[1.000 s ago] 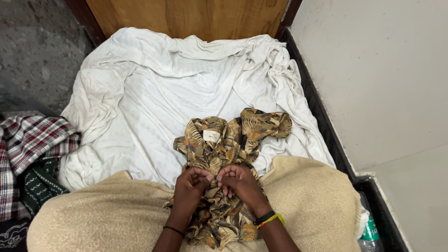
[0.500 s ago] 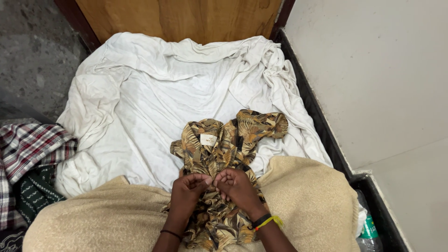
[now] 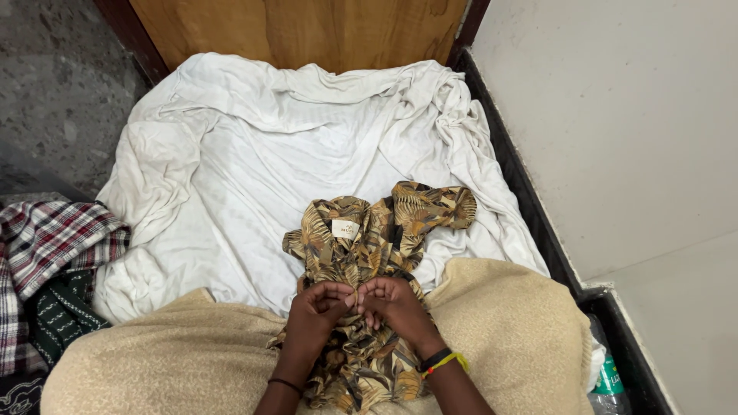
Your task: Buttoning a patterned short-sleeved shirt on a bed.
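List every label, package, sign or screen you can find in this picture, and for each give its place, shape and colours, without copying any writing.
Neck label: small pale cream rectangle, sewn inside the collar of the brown leaf-print shirt, just beyond the hands.
Bottle label: green and white band around a clear plastic bottle, bottom right corner, beside the tan blanket.
No signs or screens in view.

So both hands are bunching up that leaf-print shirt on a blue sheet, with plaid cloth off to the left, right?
Not quite: the sheet is white, not blue, as the head view shows. The rest holds: the left hand and right hand are bunching up the leaf-print shirt, with plaid cloth off to the left.
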